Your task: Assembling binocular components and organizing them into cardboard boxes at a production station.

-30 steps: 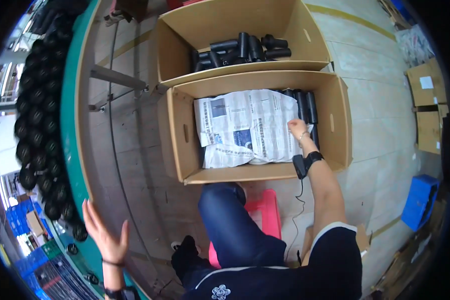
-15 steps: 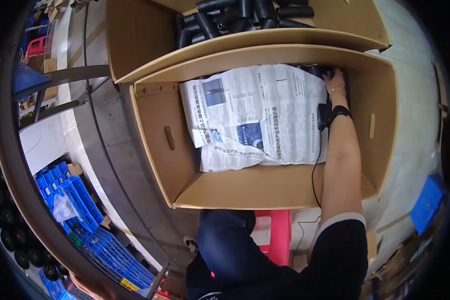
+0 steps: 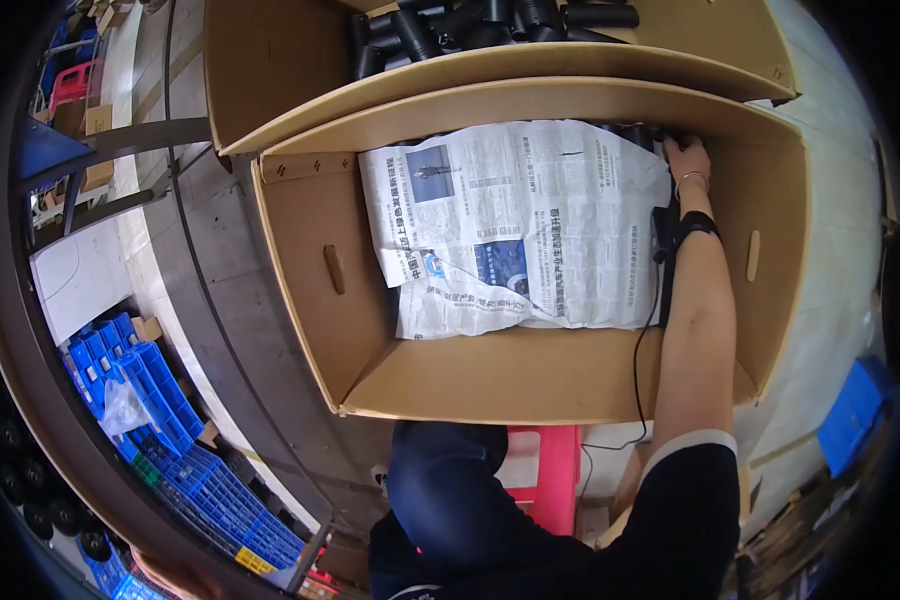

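Nearest, the person's dark-trousered knee (image 3: 450, 490) sat at the lower edge, over a red stool (image 3: 545, 470). Left of it, below the curved metal rail (image 3: 220, 330), lay stacked blue crates (image 3: 160, 400).

Right forearm ran up from the lower edge along the right side of the near cardboard box (image 3: 320, 270), a black band (image 3: 692, 224) on the wrist and a thin black cable (image 3: 638, 360) trailing down from it. Right hand (image 3: 687, 160) was deep in the box's far right corner, at the top right edge of the newspaper (image 3: 515, 225). Fingers curled down onto the dark tubes (image 3: 635, 133) showing just past the paper; whether they gripped one could not be told, the fingertips being hidden.

Newspaper lay spread flat on the box floor, covering most of it, long axis left to right, slightly tilted; lower left corner folded and creased. Only the ends of the tubes showed beyond it, too little to tell their long axis.

Left hand was out of sight.

Farther off, a second cardboard box (image 3: 270, 70) stood touching the first, holding black tubes (image 3: 490, 20) lying in mixed directions, mostly left to right.
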